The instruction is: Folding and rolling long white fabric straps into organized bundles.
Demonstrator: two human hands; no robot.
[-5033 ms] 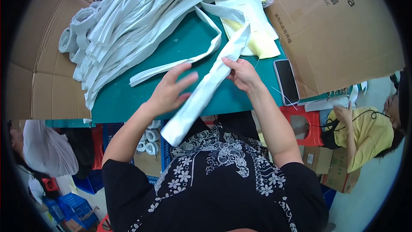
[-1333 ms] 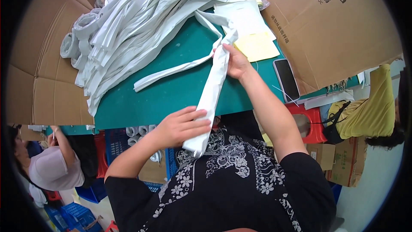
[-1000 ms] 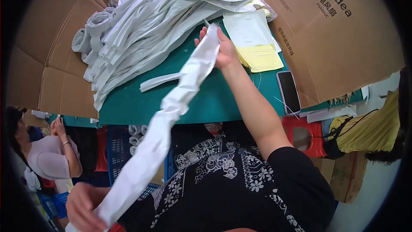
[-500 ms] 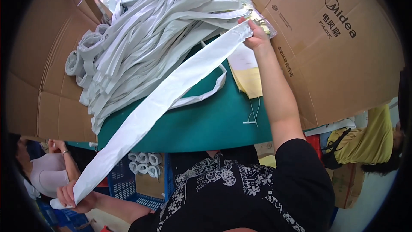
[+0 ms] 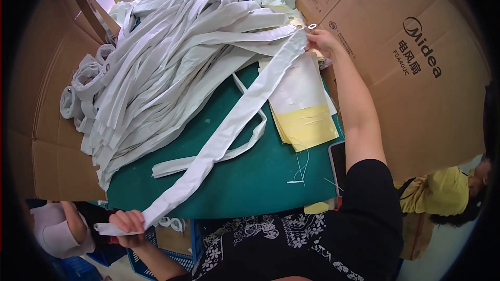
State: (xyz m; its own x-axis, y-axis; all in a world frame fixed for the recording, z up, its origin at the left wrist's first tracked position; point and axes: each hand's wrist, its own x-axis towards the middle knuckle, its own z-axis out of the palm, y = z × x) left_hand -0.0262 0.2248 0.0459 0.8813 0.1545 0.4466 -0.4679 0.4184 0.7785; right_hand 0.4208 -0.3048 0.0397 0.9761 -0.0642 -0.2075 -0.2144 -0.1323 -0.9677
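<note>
Strip (image 5: 234, 119), long and white, slants from eight to one o'clock over the table (image 5: 250, 192) — left hand (image 5: 130, 225) wrapped round it, right hand (image 5: 324, 43) seemingly pinching its end. Probably straightening; next needs both ends snug.

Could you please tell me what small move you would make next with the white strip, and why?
I would probably ease the left hand back a little to draw the white strip straighter: its surface looks creased and it bends partway along, while the left hand grips it near the lower end and the right hand is at the upper end.
</note>
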